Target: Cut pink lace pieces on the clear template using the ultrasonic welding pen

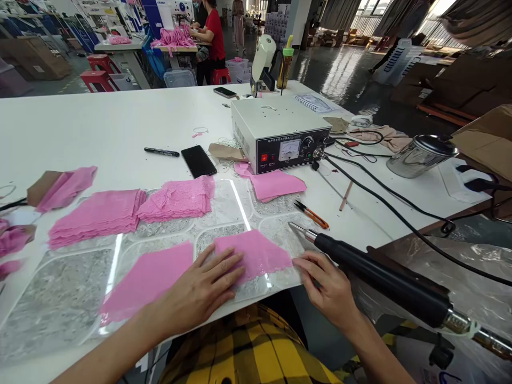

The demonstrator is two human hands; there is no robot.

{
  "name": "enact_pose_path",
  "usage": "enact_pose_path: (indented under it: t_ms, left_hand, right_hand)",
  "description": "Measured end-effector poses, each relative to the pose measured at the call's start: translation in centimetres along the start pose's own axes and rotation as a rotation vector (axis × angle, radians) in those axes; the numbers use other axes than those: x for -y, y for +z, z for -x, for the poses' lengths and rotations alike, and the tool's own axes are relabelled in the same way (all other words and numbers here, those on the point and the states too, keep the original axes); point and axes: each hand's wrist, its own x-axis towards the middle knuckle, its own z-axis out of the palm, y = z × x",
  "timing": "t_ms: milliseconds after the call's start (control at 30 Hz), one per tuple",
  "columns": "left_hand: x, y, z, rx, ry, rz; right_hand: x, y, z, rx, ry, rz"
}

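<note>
My left hand [200,290] lies flat, fingers spread, on a pink lace piece [260,253] spread on a marbled grey mat [68,298]. The fingertips of my right hand [326,282] touch the lace's right corner. Between thumb and palm of that hand rests a black handheld welding tool [384,277], its metal tip [298,230] pointing up-left just beyond the lace. A plain pink fabric piece [150,280] lies to the left of my left hand.
Stacks of pink lace [180,197] and pink fabric [94,216] sit further back. A white control box [280,133], black phone [199,161], pen [162,152], orange snips [312,215], a steel pot [422,154] and cables lie around. A person in red works far behind.
</note>
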Motion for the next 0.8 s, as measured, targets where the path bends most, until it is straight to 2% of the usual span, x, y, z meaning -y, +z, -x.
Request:
enact_pose_path:
  t_ms: [200,267,400,500,633,700,800]
  left_hand:
    - [-0.7,0.4,-3.0,0.132,0.004,0.094]
    - [-0.8,0.7,-4.0,0.164,-0.002,0.142]
    - [-1.0,1.1,-5.4,0.176,0.005,0.207]
    - [-1.2,1.1,-5.8,0.183,0.009,0.225]
    - [-1.4,1.1,-6.1,0.23,0.007,0.213]
    - [-1.6,1.0,-6.2,0.251,0.004,0.202]
    - [-1.7,1.1,-6.4,0.26,0.004,0.19]
  right_hand:
    - [0.1,-0.9,1.5,-0.129,0.108,-0.039]
    - [-0.3,-1.1,2.5,-0.18,0.228,-0.056]
    - [-0.9,-1.5,4.0,-0.323,0.574,-0.186]
    - [-1.0,-1.6,4.0,-0.425,0.721,-0.338]
    - [-0.8,-1.4,2.7,-0.592,0.716,-0.509]
    - [-0.4,-1.3,1.7,-0.653,0.676,-0.49]
    - [0.2,-1.2,0.6,-0.674,0.634,-0.455]
